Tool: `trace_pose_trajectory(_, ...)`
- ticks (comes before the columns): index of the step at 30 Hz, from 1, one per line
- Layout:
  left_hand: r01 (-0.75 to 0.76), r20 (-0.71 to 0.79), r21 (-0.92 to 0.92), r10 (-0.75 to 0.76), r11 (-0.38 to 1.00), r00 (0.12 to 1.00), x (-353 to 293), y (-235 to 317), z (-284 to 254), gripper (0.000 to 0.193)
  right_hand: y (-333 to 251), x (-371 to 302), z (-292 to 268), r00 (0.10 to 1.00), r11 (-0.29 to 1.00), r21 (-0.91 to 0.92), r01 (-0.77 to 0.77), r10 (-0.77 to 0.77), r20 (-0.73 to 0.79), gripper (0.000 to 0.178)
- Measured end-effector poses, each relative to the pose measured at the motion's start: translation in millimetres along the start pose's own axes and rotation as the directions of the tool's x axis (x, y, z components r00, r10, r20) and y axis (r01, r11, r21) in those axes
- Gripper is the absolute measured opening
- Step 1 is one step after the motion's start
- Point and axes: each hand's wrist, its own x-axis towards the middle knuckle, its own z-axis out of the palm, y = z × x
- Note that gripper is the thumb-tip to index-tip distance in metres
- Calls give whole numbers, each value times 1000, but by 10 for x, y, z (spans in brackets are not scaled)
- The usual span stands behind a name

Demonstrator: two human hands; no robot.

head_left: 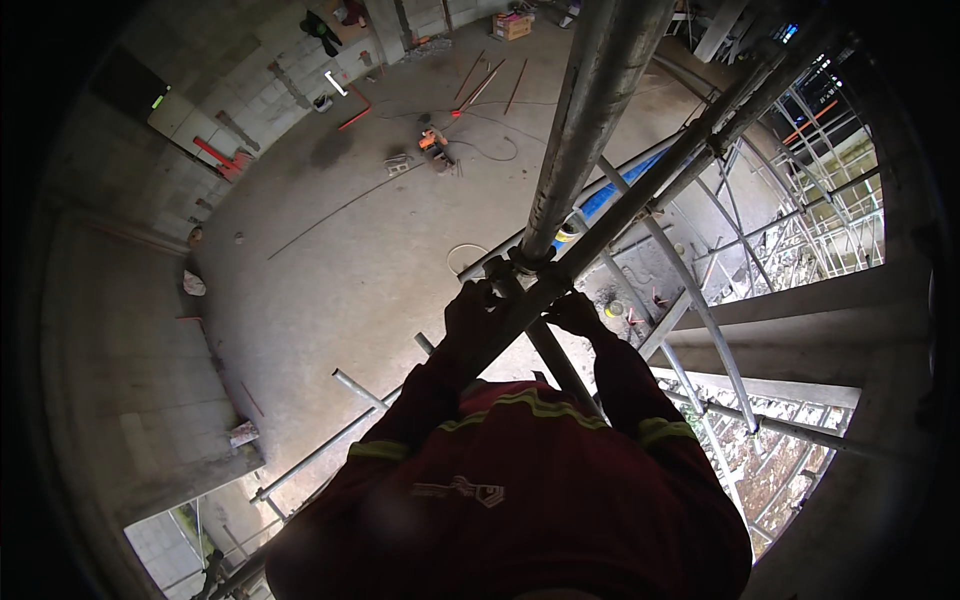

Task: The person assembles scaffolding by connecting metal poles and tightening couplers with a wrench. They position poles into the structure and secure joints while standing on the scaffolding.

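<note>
I look down along a thick upright steel scaffold pole to a coupler, where a slanted scaffold tube crosses it. My left hand, in a dark glove, is closed around the slanted tube just below the coupler. Also gloved, my right hand curls on the same tube from the other side, right under the joint. Both red sleeves with yellow reflective bands rise from my chest at the lower edge. What the fingers press on at the joint is hidden.
A concrete floor lies far below, with an orange power tool, cables, loose rods and a cardboard box. Block walls curve round on the left. More scaffold tubes, a blue pipe and outer scaffolding fill the right.
</note>
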Motion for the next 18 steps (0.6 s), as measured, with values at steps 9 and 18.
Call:
trace_pose_trajectory(9, -68, -7, -35, 68, 997, 998, -83, -778, -540, 21, -128, -303, -291, 924, 948, -108, -299, 259, -282, 64)
trace_pose_trajectory(18, 300, -102, -119, -313, 946, 944, -43, -953, -1640, 31, -1179, -188, -486, 951, 479, 843, -244, 287, 112, 17)
